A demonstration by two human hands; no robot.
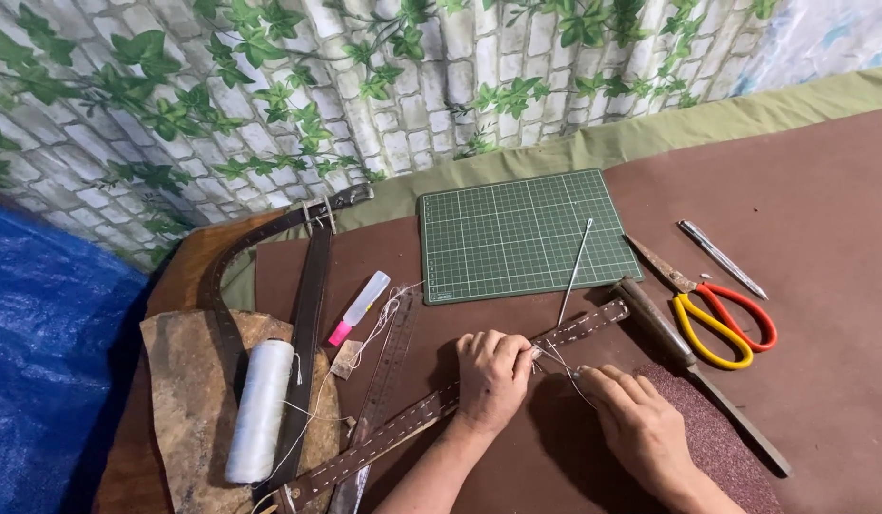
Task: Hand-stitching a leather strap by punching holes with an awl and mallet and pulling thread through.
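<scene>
Presently: my left hand [491,376] lies knuckles-up, curled fingers pinning the stitched leather strap [431,409] to the desk [822,209] so it stays put. Right hand [631,419], at 3 o'clock, pinches white thread [560,362] taut. Scissors [722,324] at 2 o'clock, within reach.

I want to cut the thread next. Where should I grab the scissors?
Take the scissors by the yellow and red loops, coming from the near right. The loops face the person's side, clear of the file beside them; the blades point away towards the mat.
</scene>
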